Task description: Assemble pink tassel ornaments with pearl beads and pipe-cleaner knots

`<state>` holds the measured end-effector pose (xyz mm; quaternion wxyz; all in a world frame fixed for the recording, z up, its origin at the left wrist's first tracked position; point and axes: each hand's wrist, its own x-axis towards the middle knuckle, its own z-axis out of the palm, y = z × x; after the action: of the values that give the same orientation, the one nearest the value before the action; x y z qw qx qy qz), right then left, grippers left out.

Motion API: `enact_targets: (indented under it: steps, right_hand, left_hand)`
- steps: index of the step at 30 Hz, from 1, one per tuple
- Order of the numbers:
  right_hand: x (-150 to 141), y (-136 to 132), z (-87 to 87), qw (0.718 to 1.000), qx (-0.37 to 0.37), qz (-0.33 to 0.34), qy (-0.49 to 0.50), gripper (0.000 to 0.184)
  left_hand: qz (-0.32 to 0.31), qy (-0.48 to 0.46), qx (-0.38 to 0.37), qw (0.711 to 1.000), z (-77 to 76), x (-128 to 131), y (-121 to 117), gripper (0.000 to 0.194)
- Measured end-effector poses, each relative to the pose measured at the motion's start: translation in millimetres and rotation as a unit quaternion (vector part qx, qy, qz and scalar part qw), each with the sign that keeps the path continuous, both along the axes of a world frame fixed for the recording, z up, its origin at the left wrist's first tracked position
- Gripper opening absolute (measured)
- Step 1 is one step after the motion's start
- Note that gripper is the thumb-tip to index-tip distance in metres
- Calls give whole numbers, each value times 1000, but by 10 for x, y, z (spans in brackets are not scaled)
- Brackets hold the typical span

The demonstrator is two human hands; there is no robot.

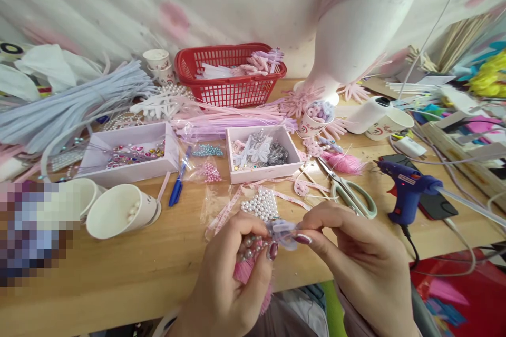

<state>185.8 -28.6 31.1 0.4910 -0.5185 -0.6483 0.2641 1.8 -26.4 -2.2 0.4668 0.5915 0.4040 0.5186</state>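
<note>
Close to the table's front edge, my left hand (233,274) and my right hand (361,255) pinch a small pale lilac looped flower (284,235) between thumb and fingertips, one at each side. Larger pearl beads (249,247) and a pink tassel (244,271) show between the thumb and fingers of my left hand; how they join the flower is hidden. Just beyond the fingers lies a bag of white pearl beads (261,202). A pink measuring tape (233,208) curves around it.
Scissors (351,189) and a blue glue gun (411,187) with its cord lie right. Behind are two white trays (263,171) (130,166) of trinkets, pipe cleaners (237,121) and a red basket (231,89). Paper cups (118,213) and a blue pen (178,184) are left.
</note>
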Motion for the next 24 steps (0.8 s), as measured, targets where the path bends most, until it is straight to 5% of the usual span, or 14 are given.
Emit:
enact_targets:
  steps: [7,17,24]
  right_hand:
    - [58,-3,-19,999,-7,-5,-31,12]
    - [18,-83,-139,987,-118,16,103,13]
    - [-27,-73,-165,974,-146,-5,171,12]
  left_hand:
    - [-4,-48,-75,996,43,54,-37,5]
    - [6,-29,-62,998,38,62,0,14]
    - [-50,-19,-12,998,5,10,115,26]
